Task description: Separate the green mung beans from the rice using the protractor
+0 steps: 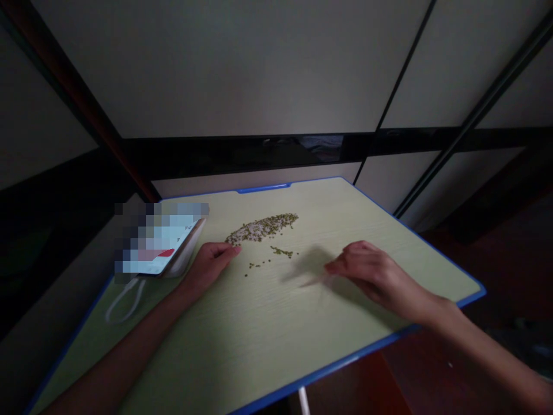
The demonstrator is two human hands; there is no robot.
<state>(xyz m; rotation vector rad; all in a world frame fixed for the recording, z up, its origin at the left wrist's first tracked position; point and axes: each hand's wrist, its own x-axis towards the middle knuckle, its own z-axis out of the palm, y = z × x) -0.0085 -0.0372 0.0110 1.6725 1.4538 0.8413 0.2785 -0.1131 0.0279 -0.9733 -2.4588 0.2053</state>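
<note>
My left hand (213, 256) rests on the table, thumb and fingers pressed together at the near left end of a long pile of mixed small grains (263, 227). Pale bits and green-brown beans lie together in it. Whether the fingertips hold a grain is too small to tell. Nearer to me lie a short cluster of green beans (283, 252) and a few scattered beans (254, 265). On the right, my right hand (371, 271) is raised just over the table with its fingers pinched. A thin, pale, blurred thing (313, 282) extends from its fingertips; its kind is unclear.
The folding table (259, 334) has a pale top and a blue edge. At its left stands a propped device with a lit screen (173, 236), on a white support with a looped white strap (125, 308). Pale cabinet panels (250, 69) rise behind the table.
</note>
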